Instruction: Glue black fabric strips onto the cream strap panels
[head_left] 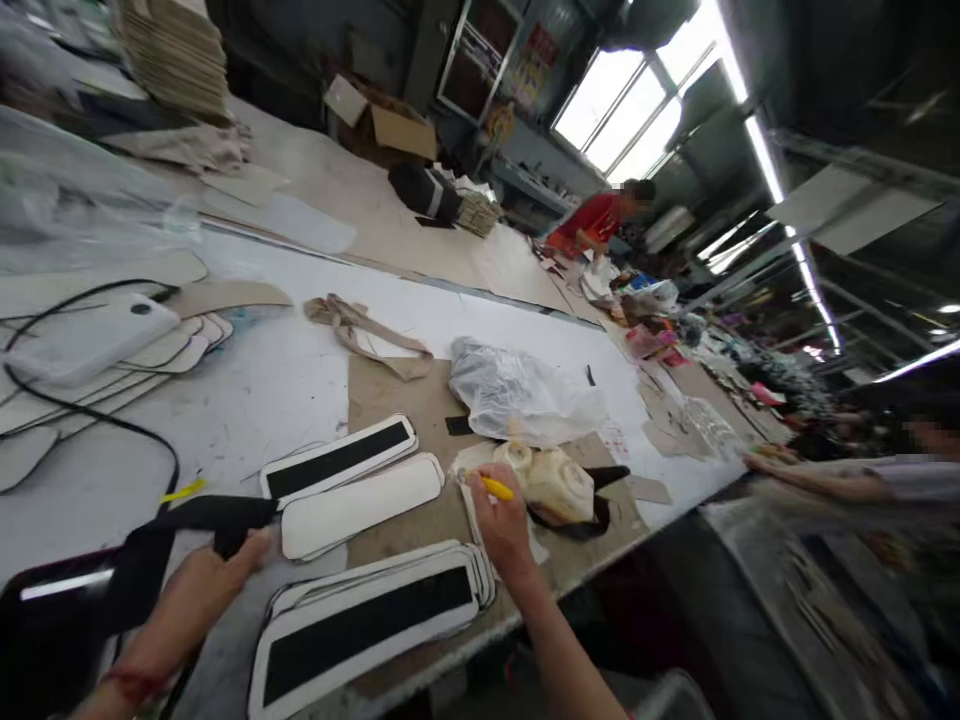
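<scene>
The left hand (217, 585), blurred and with a red cord (139, 683) at its wrist, had its fingers closed on a black band (217, 512) at the near left of the desk (285, 375). The right hand (501, 525) had its fingers clamped on a yellow tool (496, 487), which lay slanted in the grip with its far end over a pale piece (466, 462); whether that end touched the piece could not be told.

Between the hands lay a plain white panel (364, 505), just beside a white panel with a black strip (341, 460) on its far side. Nearer the desk's edge was a stack of white panels (367, 630), the top one also bearing a black strip. A brown board (386, 395) lay partly under these. Just right of the right hand stood a stained, cream-coloured container (561, 487), and beyond it a clear plastic bag (517, 390) rested across the board. A tan strap (360, 328) lay crumpled at the board's far left corner, while a short yellow strip (184, 491) was near the black band. Across the desks, a person in red (592, 222) leaned forward, and another person's arm (847, 483) reached in at the right
</scene>
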